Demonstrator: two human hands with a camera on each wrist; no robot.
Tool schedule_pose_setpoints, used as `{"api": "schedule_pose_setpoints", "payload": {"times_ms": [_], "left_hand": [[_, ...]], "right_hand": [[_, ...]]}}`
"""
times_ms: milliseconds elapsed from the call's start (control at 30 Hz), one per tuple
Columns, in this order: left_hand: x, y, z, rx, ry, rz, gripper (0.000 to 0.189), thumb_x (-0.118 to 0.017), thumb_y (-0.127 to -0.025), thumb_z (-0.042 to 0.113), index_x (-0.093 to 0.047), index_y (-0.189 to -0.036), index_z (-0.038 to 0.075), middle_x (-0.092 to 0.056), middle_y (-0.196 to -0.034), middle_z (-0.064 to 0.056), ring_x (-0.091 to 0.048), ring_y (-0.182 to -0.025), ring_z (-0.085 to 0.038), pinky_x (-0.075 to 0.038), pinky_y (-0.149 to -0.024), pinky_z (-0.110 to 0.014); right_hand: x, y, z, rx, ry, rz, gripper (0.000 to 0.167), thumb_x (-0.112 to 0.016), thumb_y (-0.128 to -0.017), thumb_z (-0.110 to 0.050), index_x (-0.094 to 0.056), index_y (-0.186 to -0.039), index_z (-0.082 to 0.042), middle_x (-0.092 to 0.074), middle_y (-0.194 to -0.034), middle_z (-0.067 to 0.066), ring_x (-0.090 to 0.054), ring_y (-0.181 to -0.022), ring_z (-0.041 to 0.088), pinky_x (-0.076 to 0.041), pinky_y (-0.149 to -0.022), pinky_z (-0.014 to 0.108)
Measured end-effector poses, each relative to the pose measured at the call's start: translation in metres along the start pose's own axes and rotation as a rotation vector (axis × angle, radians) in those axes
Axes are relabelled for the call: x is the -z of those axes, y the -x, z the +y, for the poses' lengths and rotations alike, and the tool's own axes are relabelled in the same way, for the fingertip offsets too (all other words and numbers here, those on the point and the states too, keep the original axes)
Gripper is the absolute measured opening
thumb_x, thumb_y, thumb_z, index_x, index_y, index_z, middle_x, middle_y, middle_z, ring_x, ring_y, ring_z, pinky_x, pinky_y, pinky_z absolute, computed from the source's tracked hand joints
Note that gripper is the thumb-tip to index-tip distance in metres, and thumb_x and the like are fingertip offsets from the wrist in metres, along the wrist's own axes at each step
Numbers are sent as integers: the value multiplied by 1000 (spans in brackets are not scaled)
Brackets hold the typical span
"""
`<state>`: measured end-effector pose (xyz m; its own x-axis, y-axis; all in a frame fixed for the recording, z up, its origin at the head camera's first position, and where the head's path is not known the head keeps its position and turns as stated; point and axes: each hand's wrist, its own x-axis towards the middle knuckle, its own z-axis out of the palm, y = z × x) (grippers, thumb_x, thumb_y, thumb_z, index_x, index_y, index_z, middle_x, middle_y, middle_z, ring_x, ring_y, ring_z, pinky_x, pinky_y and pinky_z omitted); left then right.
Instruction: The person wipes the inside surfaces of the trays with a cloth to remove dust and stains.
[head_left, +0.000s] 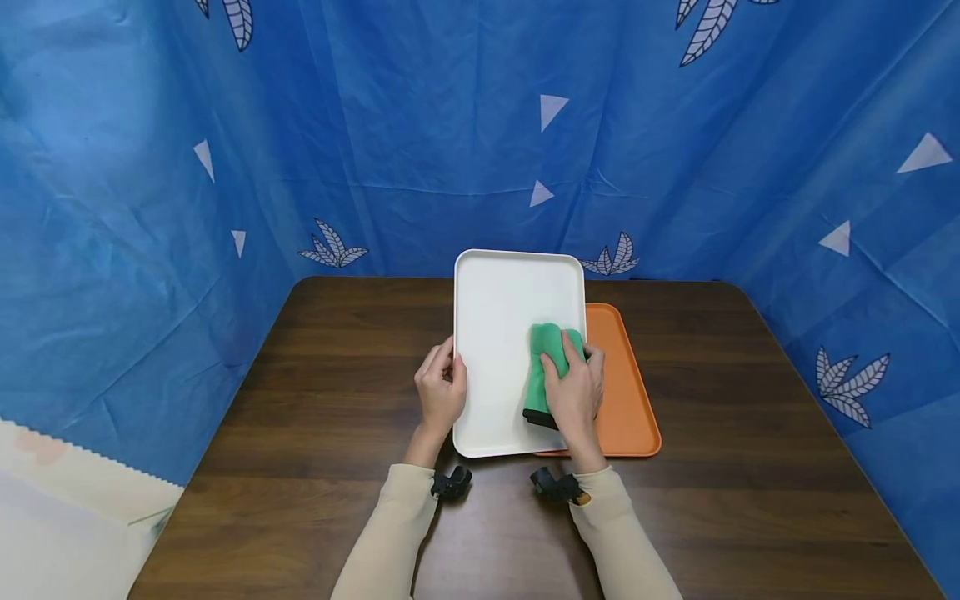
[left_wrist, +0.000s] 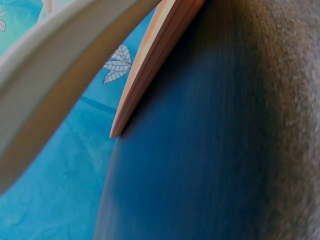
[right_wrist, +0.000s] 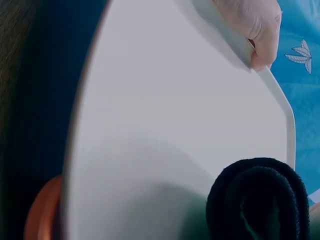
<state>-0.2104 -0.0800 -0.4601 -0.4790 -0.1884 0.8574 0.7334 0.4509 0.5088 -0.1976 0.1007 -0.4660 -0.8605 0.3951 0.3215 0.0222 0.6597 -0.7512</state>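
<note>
A white rectangular tray (head_left: 502,292) is held up in front of the person, tilted, overlapping an orange tray on the table. The left hand (head_left: 440,392) grips its left edge; in the right wrist view the thumb of this left hand (right_wrist: 257,27) lies over the rim. On the right side of the tray's face, the right hand (head_left: 576,392) holds a folded green cloth (head_left: 538,383) with a dark border against the surface. The right wrist view shows the cloth's rolled dark end (right_wrist: 257,195) over the white surface. The left wrist view catches the tray's edge (left_wrist: 65,70) close up.
The orange tray (head_left: 626,408) lies on the dark wooden table (head_left: 345,400), partly hidden by the white one. Blue patterned fabric (head_left: 420,150) hangs behind the table and along both sides. A pale sheet (head_left: 60,517) shows at the lower left.
</note>
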Motion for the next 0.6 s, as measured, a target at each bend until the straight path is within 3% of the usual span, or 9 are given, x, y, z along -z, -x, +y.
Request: {"api": "schedule_pose_setpoints", "payload": {"times_ms": [267, 600], "left_hand": [[-1, 2, -4, 10, -1, 3, 30, -56, -71, -28, -64, -99, -22, -59, -71, -23, -48, -48, -25, -39, -44, -25], [-7, 19, -35, 53, -4, -11, 29, -60, -78, -20, -67, -106, -15, -61, -74, -20, -50, -51, -21, -39, -47, -19]], "right_hand": [[-5, 7, -8, -2, 15, 12, 55, -70, -90, -29, -55, -140, -11, -44, -131, 27, -50, -114, 42, -45, -82, 55], [-20, 20, -23, 120, -12, 50, 53, -76, -85, -22, -61, -133, -6, -47, -125, 26, -52, -106, 41, -46, -77, 52]]}}
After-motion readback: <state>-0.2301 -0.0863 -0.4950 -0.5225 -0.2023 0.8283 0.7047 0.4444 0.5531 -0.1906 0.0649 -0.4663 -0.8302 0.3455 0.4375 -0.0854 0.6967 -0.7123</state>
